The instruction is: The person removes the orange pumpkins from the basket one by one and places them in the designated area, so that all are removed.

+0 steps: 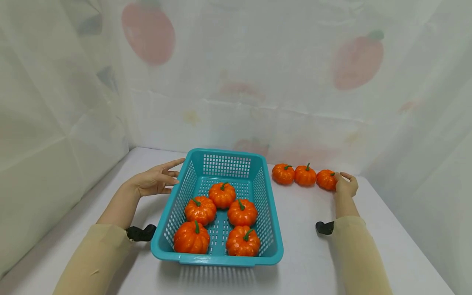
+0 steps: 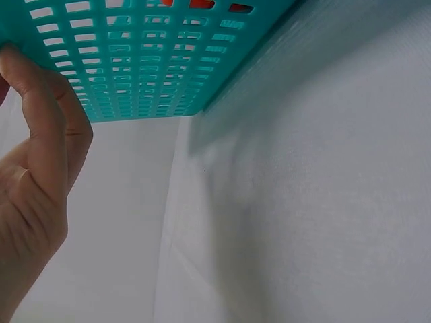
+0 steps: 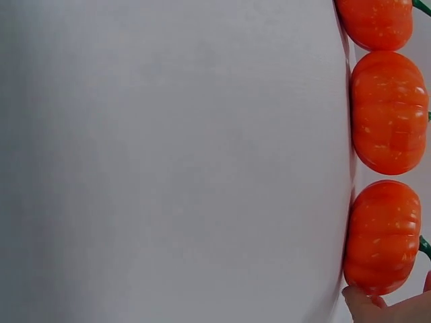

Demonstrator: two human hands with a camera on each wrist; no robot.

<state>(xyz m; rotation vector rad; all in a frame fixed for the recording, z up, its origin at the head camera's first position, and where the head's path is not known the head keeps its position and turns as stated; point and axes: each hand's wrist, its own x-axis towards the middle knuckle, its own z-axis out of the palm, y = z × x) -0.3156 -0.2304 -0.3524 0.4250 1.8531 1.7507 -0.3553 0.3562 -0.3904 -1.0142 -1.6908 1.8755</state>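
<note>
A turquoise plastic basket [image 1: 274, 229] with slotted walls stands in the middle of the white table, holding several glossy orange pumpkins [image 1: 242, 241] with green stems. My left hand [image 1: 156, 180] is at its left side, fingers spread and fingertips touching near the rim; the left wrist view shows those fingers [image 2: 47, 121] against the slotted wall. To the basket's right, three more pumpkins stand in a row. My right hand [image 1: 346, 186] touches the right end of the rightmost pumpkin [image 1: 326, 180], its fingertips at that side only. The middle pumpkin [image 3: 389, 113] adjoins the left one.
Behind the table [image 1: 302, 254] hangs a pale curtain [image 1: 236, 73] printed with faded red fruit. White sheets close off the left and right sides. Each wrist wears a black strap mount [image 1: 324, 228].
</note>
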